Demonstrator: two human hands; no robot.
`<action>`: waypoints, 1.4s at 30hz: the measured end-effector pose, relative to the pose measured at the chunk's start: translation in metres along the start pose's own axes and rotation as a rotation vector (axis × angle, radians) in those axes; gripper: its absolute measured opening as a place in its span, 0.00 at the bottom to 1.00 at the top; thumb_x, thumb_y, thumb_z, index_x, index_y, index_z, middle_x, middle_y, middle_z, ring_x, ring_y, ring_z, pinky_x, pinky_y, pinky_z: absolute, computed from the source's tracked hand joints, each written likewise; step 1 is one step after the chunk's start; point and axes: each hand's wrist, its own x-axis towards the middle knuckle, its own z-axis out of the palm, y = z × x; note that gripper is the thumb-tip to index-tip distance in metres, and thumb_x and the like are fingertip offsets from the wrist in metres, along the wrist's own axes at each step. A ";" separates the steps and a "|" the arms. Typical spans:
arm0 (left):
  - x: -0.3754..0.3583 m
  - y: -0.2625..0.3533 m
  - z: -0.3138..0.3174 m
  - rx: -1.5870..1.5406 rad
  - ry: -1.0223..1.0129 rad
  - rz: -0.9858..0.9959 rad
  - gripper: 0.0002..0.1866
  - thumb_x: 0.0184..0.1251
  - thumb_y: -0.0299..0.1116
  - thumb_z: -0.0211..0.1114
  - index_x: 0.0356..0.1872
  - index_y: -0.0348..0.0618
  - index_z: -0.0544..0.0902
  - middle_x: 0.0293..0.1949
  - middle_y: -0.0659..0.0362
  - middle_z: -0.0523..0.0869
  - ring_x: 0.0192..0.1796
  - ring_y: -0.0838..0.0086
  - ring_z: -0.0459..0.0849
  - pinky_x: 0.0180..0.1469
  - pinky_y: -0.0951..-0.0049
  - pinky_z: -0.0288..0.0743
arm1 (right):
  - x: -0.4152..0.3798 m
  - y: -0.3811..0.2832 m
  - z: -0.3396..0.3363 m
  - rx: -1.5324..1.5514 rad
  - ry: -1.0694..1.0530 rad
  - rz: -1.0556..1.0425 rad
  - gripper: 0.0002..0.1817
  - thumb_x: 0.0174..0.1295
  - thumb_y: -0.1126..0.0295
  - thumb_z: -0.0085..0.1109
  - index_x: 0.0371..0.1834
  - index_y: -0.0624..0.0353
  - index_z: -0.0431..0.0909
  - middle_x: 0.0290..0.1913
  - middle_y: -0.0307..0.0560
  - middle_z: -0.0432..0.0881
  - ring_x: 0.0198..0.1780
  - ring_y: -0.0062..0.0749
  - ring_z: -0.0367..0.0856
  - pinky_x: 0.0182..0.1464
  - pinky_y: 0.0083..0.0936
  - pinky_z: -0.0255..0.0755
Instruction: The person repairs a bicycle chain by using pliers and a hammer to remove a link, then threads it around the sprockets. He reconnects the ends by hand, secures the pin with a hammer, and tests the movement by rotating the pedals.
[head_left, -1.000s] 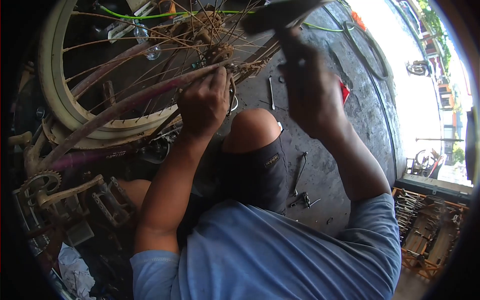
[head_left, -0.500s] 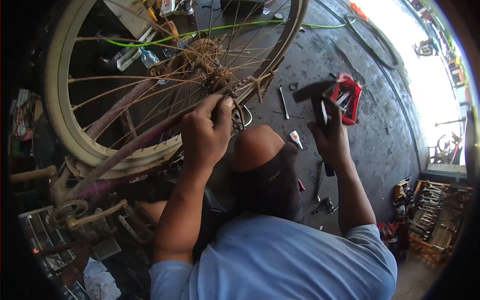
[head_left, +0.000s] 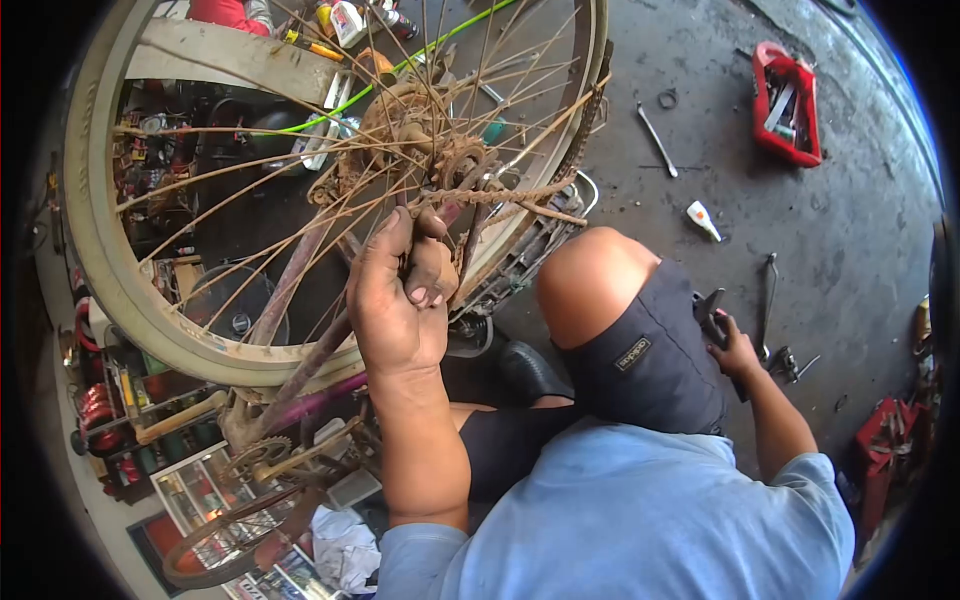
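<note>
My left hand (head_left: 403, 290) is raised palm up beside the rusty hub of a bicycle wheel (head_left: 112, 320). Its fingers are curled together just below the brown chain (head_left: 520, 193); whatever they hold is hidden. Low beside my right knee, my right hand (head_left: 737, 350) grips a dark hammer (head_left: 711, 302), head upward. The wheel stands in a bicycle frame whose purple tube (head_left: 318, 398) runs under it.
On the dark floor at right lie a wrench (head_left: 657, 140), a white bottle (head_left: 703, 220), a long tool (head_left: 769, 305) and a red tray (head_left: 812, 155) of tools. A green hose (head_left: 440, 42) passes behind the spokes. A crank arm (head_left: 310, 447) sits lower left.
My right hand has lowered the hammer from above the floor to beside my knee. My left hand has turned palm up, away from the frame end near the axle. The view has shifted.
</note>
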 end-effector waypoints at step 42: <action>-0.014 0.032 0.027 0.095 -0.047 -0.081 0.18 0.80 0.42 0.54 0.38 0.34 0.78 0.15 0.65 0.65 0.17 0.83 0.59 0.24 0.79 0.52 | 0.049 -0.489 -0.104 0.610 0.052 -1.433 0.11 0.62 0.69 0.73 0.43 0.63 0.85 0.38 0.52 0.87 0.42 0.49 0.87 0.46 0.38 0.79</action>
